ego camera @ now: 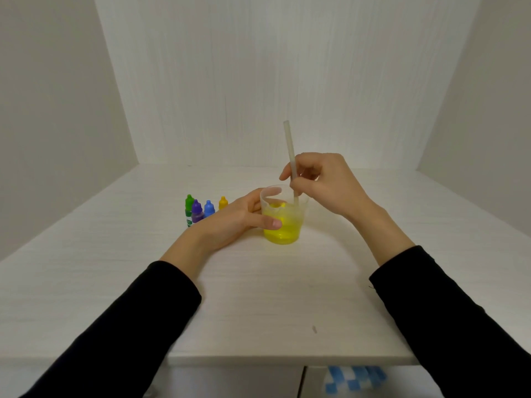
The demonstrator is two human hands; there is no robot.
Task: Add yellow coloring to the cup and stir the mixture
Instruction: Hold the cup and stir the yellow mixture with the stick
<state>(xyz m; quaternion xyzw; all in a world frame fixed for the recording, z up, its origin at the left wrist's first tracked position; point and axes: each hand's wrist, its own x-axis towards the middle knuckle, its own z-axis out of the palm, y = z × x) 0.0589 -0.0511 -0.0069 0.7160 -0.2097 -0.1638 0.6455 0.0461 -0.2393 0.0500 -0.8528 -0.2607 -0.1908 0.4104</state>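
A clear plastic cup (287,225) holding bright yellow liquid stands on the white table (258,297), near its middle. My left hand (241,219) wraps the cup's left side, thumb in front and fingers behind. My right hand (324,182) hovers just above the cup's right rim and pinches a pale translucent straw (289,150). The straw stands nearly upright with its lower end dipped in the yellow liquid. The yellow coloring bottle (223,203) stands capped behind my left hand.
Green (189,206), purple (197,211) and blue (209,208) coloring bottles stand in a row left of the yellow one. White walls enclose the table at the back and both sides. The table's front edge runs near my sleeves.
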